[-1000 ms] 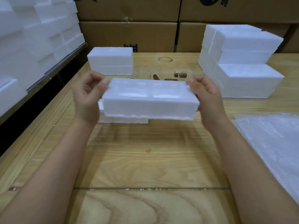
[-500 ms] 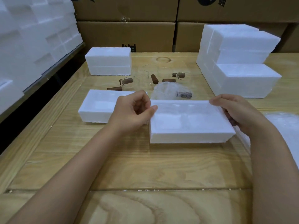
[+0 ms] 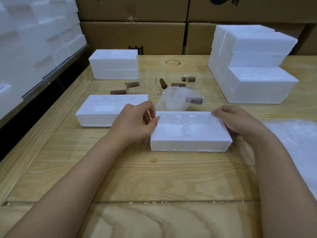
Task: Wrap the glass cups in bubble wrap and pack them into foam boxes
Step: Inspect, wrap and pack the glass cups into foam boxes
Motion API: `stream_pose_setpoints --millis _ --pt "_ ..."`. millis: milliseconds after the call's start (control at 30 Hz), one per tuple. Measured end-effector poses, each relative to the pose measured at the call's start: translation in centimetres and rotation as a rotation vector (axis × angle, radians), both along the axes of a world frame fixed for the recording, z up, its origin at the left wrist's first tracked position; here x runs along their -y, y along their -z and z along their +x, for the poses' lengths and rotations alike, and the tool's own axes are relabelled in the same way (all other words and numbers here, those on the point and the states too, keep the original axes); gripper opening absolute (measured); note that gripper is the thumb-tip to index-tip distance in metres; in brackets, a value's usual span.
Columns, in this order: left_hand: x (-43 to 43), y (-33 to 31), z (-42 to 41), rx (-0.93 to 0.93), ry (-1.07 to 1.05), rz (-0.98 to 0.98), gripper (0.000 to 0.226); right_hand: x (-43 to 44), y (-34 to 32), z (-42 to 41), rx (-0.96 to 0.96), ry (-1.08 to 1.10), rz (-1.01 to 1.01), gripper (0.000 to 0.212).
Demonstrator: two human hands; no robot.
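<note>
Your left hand (image 3: pixel 137 122) pinches tray (image 3: pixel 190 134) at left end, right hand (image 3: pixel 240 124) grips right end: seats it flat, cavities up, ready for loading. Wrapped cup (image 3: pixel 178 100) lies just beyond at 12 o'clock; other half (image 3: pixel 109 109) at 9.

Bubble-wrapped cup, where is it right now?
Head view: the bubble-wrapped cup lies mid-table, just behind the nearest foam tray and in front of the bare glass cups.

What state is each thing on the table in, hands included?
Near foam half: on table, recesses up, empty, held at both ends.
Left foam half: on table, recesses up, untouched.
Wrapped cup: bubble-wrapped, not yet boxed.
Glass cups: unwrapped.
Back foam box: closed.
Left hand: grips near half's left end.
Right hand: grips its right end.
</note>
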State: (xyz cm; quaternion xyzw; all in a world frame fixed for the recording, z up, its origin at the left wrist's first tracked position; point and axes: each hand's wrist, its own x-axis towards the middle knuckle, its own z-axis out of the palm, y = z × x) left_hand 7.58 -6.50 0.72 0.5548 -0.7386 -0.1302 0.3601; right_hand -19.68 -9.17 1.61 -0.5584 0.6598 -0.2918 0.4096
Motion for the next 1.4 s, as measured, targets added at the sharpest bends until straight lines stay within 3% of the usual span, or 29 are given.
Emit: stream_pose_setpoints --millis 67,167,267,367,467,600,733,900,1100,1400 --pt "-0.1 -0.3 0.2 0.037 -0.031 -0.027 0.025 0.3 0.3 0.2 -0.054 0.004 -0.023 0.024" --pt "-0.6 -0.9 -0.3 0.129 -0.127 -0.233 0.016 1.0 0.2 0.4 -0.228 0.165 -0.262 0.028" --pt "0.6 -2.2 -1.3 0.185 -0.186 -0.371 0.013 2.3 -0.7 1.1 -0.202 0.204 -0.37 0.03" --pt "2.9 -3.0 -2.5 0.274 -0.16 -0.121 0.04 3.9 -1.1 2.0 -0.126 0.095 -0.236 0.041" --pt "4.7 -2.7 -3.7 0.349 -0.207 0.136 0.053 4.7 -0.9 2.7 -0.058 0.022 -0.147 0.03" --pt "5.8 -1.9 -4.1 0.198 -0.178 0.254 0.043 5.2 -0.1 2.9 0.037 -0.024 -0.116 0.014" --pt "5.8 -1.8 -4.0 0.052 -0.165 0.203 0.03 5.2 0.2 2.5 0.138 -0.047 -0.168 0.009" --pt "5.5 -2.1 -3.5 -0.089 -0.14 0.1 0.042 5.2 0.2 2.4 0.323 -0.079 -0.294 0.003" --pt "5.4 -1.8 -2.7 -0.14 -0.051 -0.011 0.049 4.9 0.5 2.3 0.463 -0.115 -0.421 0.02" --pt "5.5 -2.0 -2.4 -0.263 0.06 0.092 0.053 4.4 0.2 2.6 0.553 -0.086 -0.48 0.016"
